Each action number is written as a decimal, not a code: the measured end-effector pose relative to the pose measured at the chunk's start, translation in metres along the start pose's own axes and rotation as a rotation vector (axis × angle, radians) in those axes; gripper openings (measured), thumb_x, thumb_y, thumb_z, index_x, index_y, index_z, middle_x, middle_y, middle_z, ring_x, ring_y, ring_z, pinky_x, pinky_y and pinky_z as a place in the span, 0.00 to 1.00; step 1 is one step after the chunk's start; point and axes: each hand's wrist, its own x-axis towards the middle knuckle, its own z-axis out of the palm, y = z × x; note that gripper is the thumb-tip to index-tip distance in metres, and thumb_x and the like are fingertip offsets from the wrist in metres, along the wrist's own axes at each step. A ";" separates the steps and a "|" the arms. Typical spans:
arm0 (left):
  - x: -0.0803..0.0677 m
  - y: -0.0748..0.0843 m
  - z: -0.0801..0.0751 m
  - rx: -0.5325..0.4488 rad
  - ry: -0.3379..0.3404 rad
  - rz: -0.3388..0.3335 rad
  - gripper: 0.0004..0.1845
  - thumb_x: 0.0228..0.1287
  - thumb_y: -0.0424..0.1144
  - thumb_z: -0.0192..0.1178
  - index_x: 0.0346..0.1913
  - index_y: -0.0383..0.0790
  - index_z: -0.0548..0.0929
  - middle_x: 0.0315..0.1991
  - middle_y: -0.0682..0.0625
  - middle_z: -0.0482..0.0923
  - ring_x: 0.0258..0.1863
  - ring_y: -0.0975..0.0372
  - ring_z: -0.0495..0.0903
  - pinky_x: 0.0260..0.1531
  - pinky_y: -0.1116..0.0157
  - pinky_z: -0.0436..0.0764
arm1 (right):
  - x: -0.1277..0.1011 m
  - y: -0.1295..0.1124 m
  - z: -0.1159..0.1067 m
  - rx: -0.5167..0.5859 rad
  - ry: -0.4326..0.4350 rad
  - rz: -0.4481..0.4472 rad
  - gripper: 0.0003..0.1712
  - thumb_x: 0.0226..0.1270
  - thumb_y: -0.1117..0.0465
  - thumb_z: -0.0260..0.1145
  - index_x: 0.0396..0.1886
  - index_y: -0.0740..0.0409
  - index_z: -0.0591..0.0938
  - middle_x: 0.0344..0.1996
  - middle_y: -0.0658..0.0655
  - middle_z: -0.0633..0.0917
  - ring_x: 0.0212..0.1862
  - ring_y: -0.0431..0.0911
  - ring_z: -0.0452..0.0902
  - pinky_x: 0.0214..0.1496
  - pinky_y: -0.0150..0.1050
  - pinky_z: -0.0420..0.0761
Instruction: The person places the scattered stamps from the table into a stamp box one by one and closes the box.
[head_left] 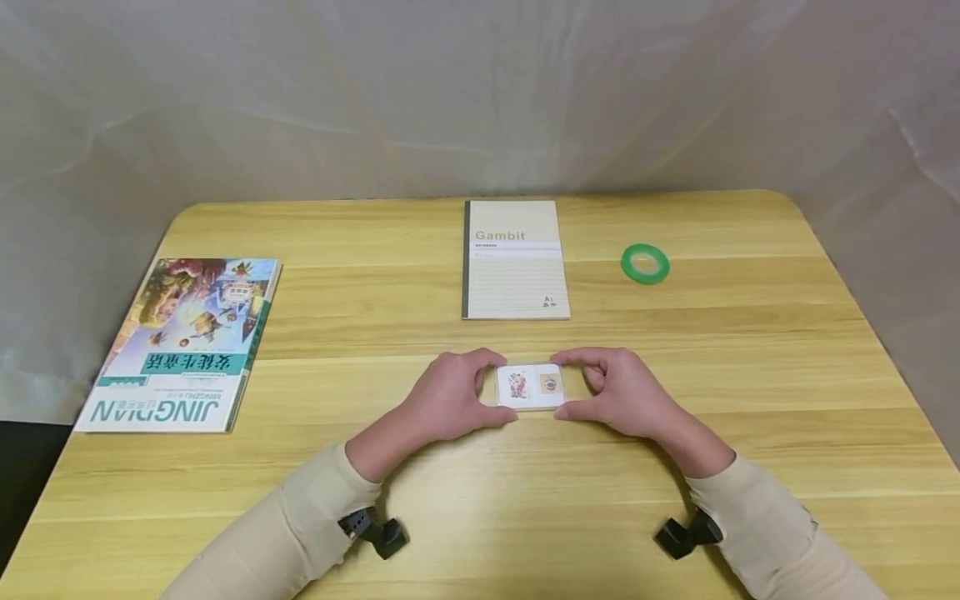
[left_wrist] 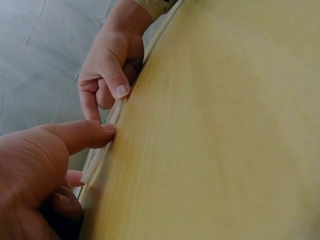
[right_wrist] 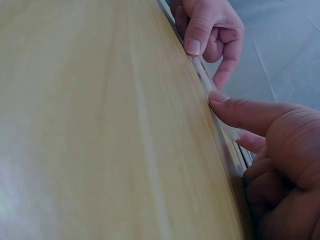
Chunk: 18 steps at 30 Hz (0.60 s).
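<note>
A small flat plastic case with clear edges lies on the wooden table, its white top bearing two little coloured pictures. My left hand pinches its left end between thumb and forefinger. At the opposite end my right hand grips it the same way, thumb on the near edge and forefinger on the far edge. Both wrist views show the case edge-on; the left wrist view has the left thumb against its near side, and the right wrist view the right thumb.
A cream notebook marked "Gambit" lies beyond the case. To its right is a green tape roll. A thick illustrated book lies at the table's left side, its lettering upside down. Pale sheeting rises behind the table.
</note>
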 end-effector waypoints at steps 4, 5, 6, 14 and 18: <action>0.000 0.000 0.000 0.007 -0.005 -0.005 0.37 0.45 0.51 0.80 0.58 0.38 0.81 0.21 0.55 0.71 0.19 0.65 0.67 0.20 0.67 0.68 | 0.001 0.001 0.001 -0.003 0.003 -0.010 0.35 0.45 0.54 0.86 0.55 0.56 0.84 0.14 0.44 0.57 0.20 0.39 0.51 0.31 0.34 0.67; -0.001 0.000 0.000 0.011 -0.007 -0.004 0.37 0.45 0.51 0.80 0.58 0.38 0.81 0.21 0.55 0.71 0.19 0.65 0.67 0.20 0.67 0.68 | 0.001 0.001 0.001 -0.002 0.003 -0.012 0.36 0.44 0.54 0.86 0.56 0.56 0.84 0.14 0.44 0.57 0.20 0.39 0.51 0.33 0.35 0.67; -0.001 0.001 -0.001 0.018 -0.010 -0.003 0.38 0.46 0.52 0.80 0.59 0.38 0.80 0.21 0.55 0.71 0.19 0.65 0.68 0.20 0.67 0.68 | 0.001 0.001 0.001 -0.001 0.003 -0.014 0.37 0.44 0.53 0.86 0.56 0.56 0.84 0.15 0.44 0.57 0.20 0.39 0.51 0.34 0.36 0.68; -0.004 0.001 -0.005 0.016 -0.013 0.012 0.50 0.45 0.55 0.79 0.70 0.37 0.71 0.21 0.55 0.71 0.18 0.67 0.64 0.19 0.66 0.69 | 0.000 -0.001 0.001 0.051 0.023 -0.040 0.39 0.49 0.50 0.83 0.61 0.56 0.81 0.15 0.44 0.58 0.21 0.38 0.52 0.43 0.40 0.69; -0.007 0.000 -0.011 0.001 0.060 0.004 0.48 0.49 0.57 0.76 0.71 0.39 0.70 0.19 0.55 0.69 0.16 0.67 0.61 0.19 0.65 0.67 | -0.002 -0.005 0.000 0.062 0.074 -0.073 0.34 0.57 0.53 0.79 0.62 0.56 0.80 0.16 0.46 0.60 0.21 0.40 0.55 0.40 0.40 0.69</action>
